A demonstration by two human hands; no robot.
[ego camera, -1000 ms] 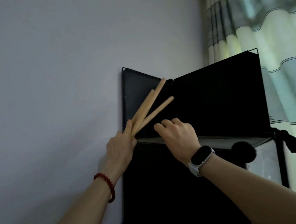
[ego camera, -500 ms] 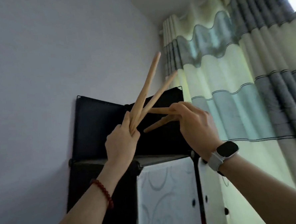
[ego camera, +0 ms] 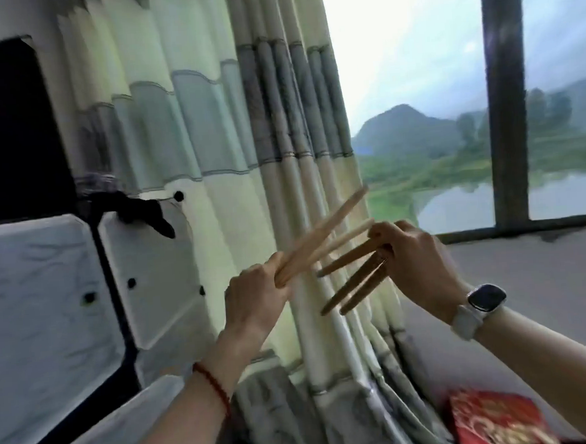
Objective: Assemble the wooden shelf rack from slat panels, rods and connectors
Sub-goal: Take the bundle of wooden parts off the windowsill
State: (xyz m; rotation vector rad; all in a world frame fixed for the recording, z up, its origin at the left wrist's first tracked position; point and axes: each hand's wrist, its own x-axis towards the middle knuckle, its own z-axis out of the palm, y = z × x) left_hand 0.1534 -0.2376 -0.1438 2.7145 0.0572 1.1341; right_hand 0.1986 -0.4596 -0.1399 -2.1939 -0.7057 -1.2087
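Observation:
My left hand [ego camera: 253, 298] grips a pair of light wooden rods [ego camera: 323, 237] that fan up and to the right. My right hand [ego camera: 410, 261] holds three darker wooden rods [ego camera: 352, 281] by their upper ends, and they point down and to the left. Both hands are raised in front of the curtain, close together, and the two bundles nearly touch. No slat panels or connectors are in view.
A striped green and grey curtain [ego camera: 231, 129] hangs behind the hands. A white-panelled cube cabinet [ego camera: 42, 292] with a black frame stands at the left. A window [ego camera: 414, 94] with a dark post [ego camera: 505, 99] is at the right. A red box [ego camera: 495, 418] lies at the lower right.
The view has swung right from the black cabinet to the curtain and window. My right hand has taken more rods; my left hand keeps two.

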